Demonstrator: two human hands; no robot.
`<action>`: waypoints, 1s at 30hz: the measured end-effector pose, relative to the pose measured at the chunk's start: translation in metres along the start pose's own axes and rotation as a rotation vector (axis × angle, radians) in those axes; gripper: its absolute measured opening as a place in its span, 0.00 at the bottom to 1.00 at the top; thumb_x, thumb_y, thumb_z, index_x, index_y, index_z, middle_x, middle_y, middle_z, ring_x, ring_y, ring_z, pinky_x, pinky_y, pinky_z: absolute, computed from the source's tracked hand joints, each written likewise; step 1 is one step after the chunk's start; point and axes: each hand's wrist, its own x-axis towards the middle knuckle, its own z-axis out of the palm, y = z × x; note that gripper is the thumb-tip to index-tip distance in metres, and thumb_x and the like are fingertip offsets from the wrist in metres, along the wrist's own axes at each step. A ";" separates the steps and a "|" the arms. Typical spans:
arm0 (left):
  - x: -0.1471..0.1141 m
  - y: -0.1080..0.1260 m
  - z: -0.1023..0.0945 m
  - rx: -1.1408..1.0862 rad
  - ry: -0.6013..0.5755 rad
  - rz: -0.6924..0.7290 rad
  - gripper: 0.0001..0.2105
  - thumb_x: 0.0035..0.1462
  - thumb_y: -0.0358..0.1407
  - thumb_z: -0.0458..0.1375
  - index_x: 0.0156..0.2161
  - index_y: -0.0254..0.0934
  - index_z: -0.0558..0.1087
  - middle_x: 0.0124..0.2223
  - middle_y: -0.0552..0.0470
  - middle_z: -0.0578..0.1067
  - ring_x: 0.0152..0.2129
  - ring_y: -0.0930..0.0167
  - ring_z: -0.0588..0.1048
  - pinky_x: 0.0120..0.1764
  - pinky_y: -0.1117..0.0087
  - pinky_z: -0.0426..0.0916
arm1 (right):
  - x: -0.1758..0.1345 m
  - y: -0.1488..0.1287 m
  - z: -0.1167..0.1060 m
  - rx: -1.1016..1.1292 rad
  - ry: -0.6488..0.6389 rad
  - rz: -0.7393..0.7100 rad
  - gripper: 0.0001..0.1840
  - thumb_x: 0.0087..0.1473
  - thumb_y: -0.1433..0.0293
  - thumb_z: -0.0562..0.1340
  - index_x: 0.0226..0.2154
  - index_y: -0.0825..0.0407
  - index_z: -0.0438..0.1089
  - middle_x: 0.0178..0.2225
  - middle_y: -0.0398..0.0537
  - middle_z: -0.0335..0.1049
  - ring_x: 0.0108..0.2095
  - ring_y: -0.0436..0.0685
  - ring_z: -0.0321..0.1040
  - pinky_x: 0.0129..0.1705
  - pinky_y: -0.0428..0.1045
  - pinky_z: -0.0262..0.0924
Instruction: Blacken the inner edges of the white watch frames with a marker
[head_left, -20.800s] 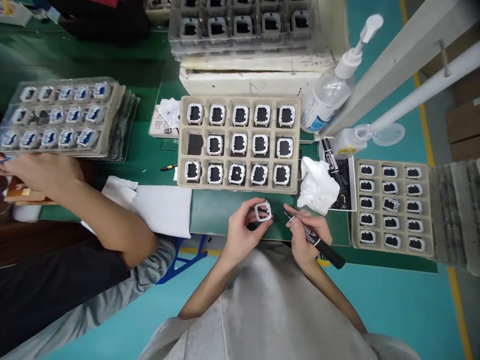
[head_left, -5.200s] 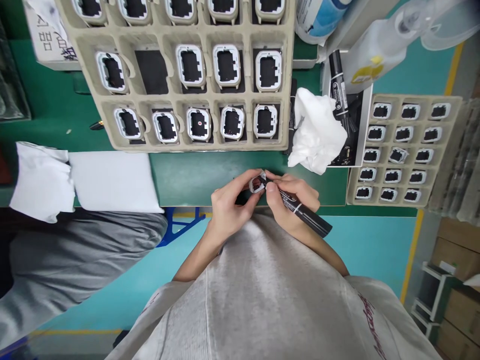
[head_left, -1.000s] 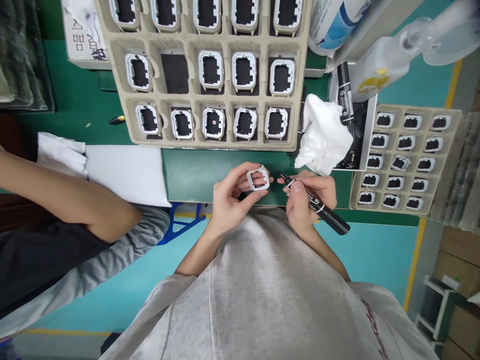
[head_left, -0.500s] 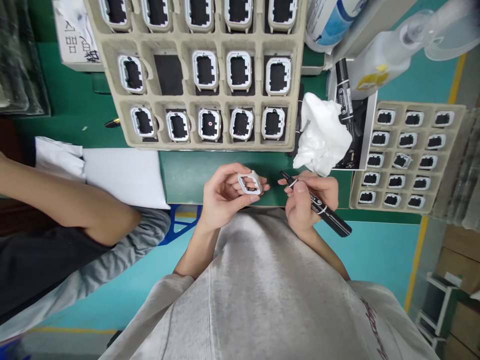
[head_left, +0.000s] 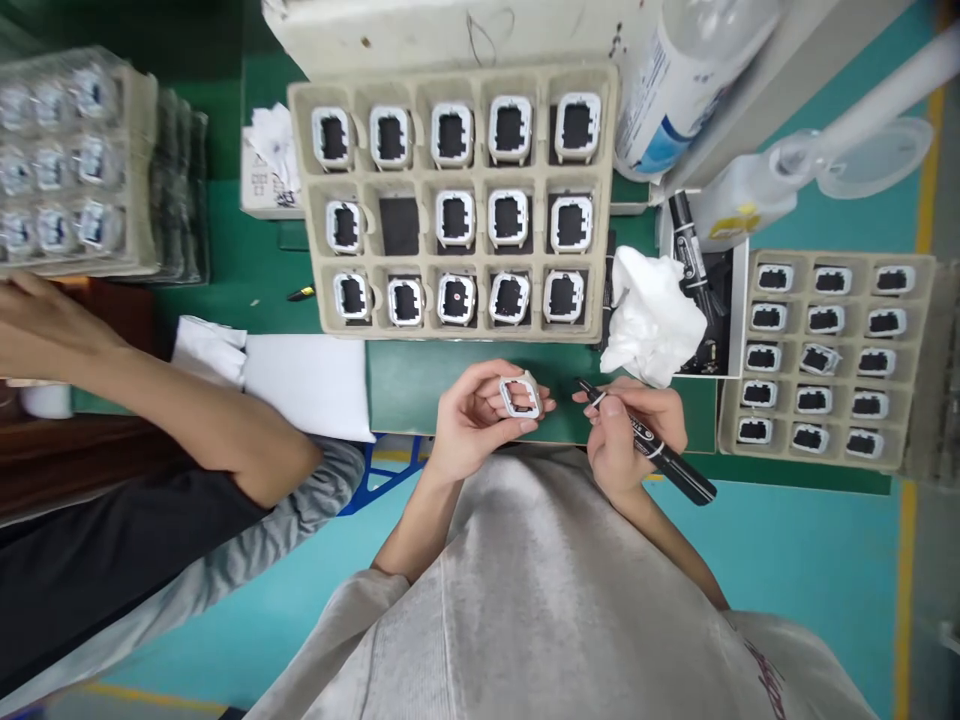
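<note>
My left hand (head_left: 472,420) holds a small white square frame (head_left: 520,396) between thumb and fingers, just above the green mat's near edge. My right hand (head_left: 628,432) grips a black marker pen (head_left: 660,457), its tip pointing left towards the frame but apart from it. Beyond my hands lies a beige pulp tray (head_left: 456,326) with rows of the same white frames; one pocket in the middle row holds only a black pad (head_left: 399,226).
A crumpled white cloth (head_left: 649,315) lies right of the tray, beside a second marker (head_left: 688,250). A smaller tray of frames (head_left: 825,455) sits at the right. A pump bottle (head_left: 675,80) stands behind. A co-worker's arm (head_left: 142,390) reaches across at the left, near stacked clear trays (head_left: 82,160).
The view has tilted up, showing more of the bench. My hands keep the frame and the marker, a little apart, as half a second ago.
</note>
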 end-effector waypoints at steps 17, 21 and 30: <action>-0.002 0.044 0.019 -0.089 -0.014 0.192 0.28 0.55 0.37 0.92 0.57 0.44 0.86 0.44 0.49 0.95 0.37 0.53 0.97 0.45 0.55 0.98 | 0.000 0.007 -0.004 -0.048 0.034 0.027 0.12 0.75 0.60 0.78 0.43 0.43 0.78 0.31 0.36 0.78 0.29 0.56 0.80 0.35 0.54 0.81; -0.004 0.049 0.019 -0.114 -0.035 0.221 0.27 0.57 0.35 0.91 0.56 0.44 0.85 0.45 0.50 0.95 0.38 0.55 0.97 0.46 0.56 0.97 | 0.000 0.009 -0.005 -0.049 0.037 0.025 0.12 0.74 0.59 0.78 0.43 0.43 0.78 0.32 0.35 0.78 0.29 0.55 0.79 0.37 0.54 0.81; -0.008 0.042 0.010 0.018 0.000 0.199 0.31 0.55 0.44 0.92 0.57 0.45 0.82 0.44 0.49 0.94 0.35 0.57 0.95 0.44 0.56 0.95 | -0.002 0.012 -0.007 -0.059 0.053 0.037 0.12 0.73 0.59 0.79 0.42 0.44 0.79 0.32 0.36 0.80 0.29 0.55 0.81 0.38 0.54 0.83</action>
